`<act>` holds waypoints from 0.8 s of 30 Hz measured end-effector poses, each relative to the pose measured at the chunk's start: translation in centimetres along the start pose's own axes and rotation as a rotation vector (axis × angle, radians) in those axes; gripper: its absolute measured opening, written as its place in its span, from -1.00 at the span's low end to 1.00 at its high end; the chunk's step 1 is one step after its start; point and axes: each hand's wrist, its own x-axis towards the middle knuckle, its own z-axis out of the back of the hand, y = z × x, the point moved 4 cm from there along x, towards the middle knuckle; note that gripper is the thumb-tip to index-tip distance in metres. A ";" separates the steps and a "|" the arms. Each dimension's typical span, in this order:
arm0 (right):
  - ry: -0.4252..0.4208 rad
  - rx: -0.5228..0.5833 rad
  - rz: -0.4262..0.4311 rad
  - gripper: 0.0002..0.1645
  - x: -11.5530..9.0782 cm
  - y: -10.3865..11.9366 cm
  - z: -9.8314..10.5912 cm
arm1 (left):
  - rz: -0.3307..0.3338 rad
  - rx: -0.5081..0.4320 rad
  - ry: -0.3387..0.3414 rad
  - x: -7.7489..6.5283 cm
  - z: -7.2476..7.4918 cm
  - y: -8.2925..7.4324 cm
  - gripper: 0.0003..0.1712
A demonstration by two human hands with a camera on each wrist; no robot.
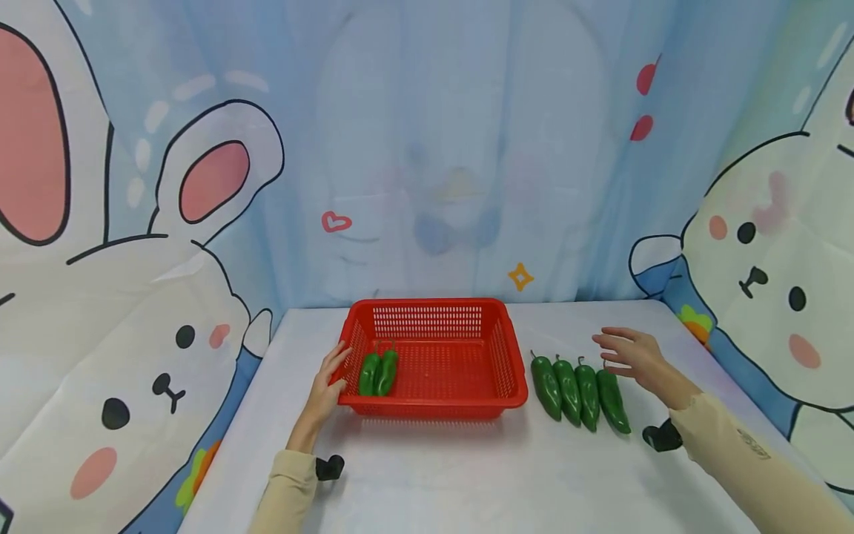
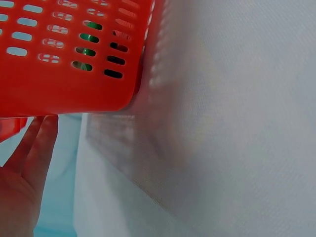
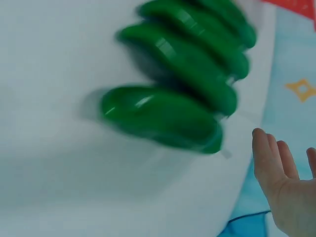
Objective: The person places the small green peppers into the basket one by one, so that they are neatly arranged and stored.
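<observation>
A red plastic basket (image 1: 440,409) with slotted walls stands on the white table. Two green peppers (image 1: 377,373) lie inside it at the left end. My left hand (image 1: 325,386) touches the basket's left side, fingers fairly straight along the rim; the left wrist view shows fingers (image 2: 42,143) against the red edge. Right of the basket, several green peppers (image 1: 579,393) lie side by side in a row. Above the far end of the rightmost pepper (image 3: 163,118), my right hand (image 1: 634,356) hovers with extended fingers and holds nothing.
The white tabletop (image 1: 454,475) extends in front of the basket. A light blue curtain (image 1: 434,148) with cartoon prints hangs behind the table and along both sides. A dark strap piece (image 1: 663,436) sits at the right wrist, another (image 1: 330,467) at the left.
</observation>
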 end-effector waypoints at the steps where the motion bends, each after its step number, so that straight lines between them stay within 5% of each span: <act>1: 0.000 -0.008 -0.015 0.02 0.0 -0.5 0.4 | 0.004 0.002 0.000 0.0 0.0 0.0 -0.27; 9: -0.020 -0.016 -0.114 0.02 0.2 -3.8 2.0 | 0.032 -0.004 0.004 0.0 0.0 -0.1 -0.26; 24: -0.069 -0.026 -0.188 -0.01 1.6 -6.4 1.3 | 0.053 0.005 -0.003 0.1 0.0 0.0 -0.29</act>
